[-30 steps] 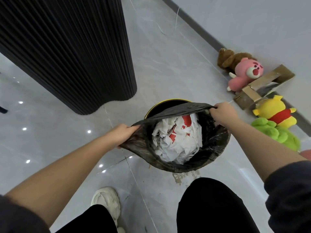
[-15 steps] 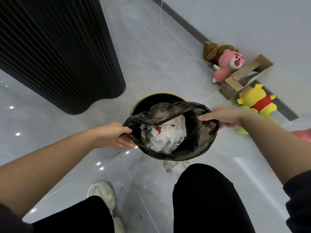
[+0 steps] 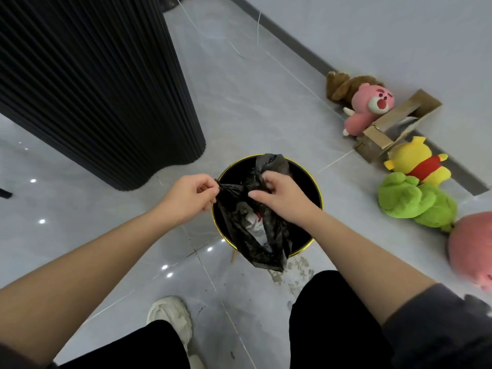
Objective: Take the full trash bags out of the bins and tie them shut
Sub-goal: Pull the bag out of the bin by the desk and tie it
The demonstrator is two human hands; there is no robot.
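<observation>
- At frame centre the black trash bag (image 3: 255, 235) hangs over the gold-rimmed bin (image 3: 306, 179), its lower end draping past the near rim.
- The left hand (image 3: 190, 195) pinches a twisted corner of the bag. The right hand (image 3: 279, 198) grips a bunched fold.
- A black fluted column (image 3: 93, 89) fills the upper left. Plush toys (image 3: 415, 201) and a cardboard box (image 3: 394, 126) line the wall at right.
- Half a second ago the bag's mouth was stretched wide. Now it is gathered, with the hands close together.
</observation>
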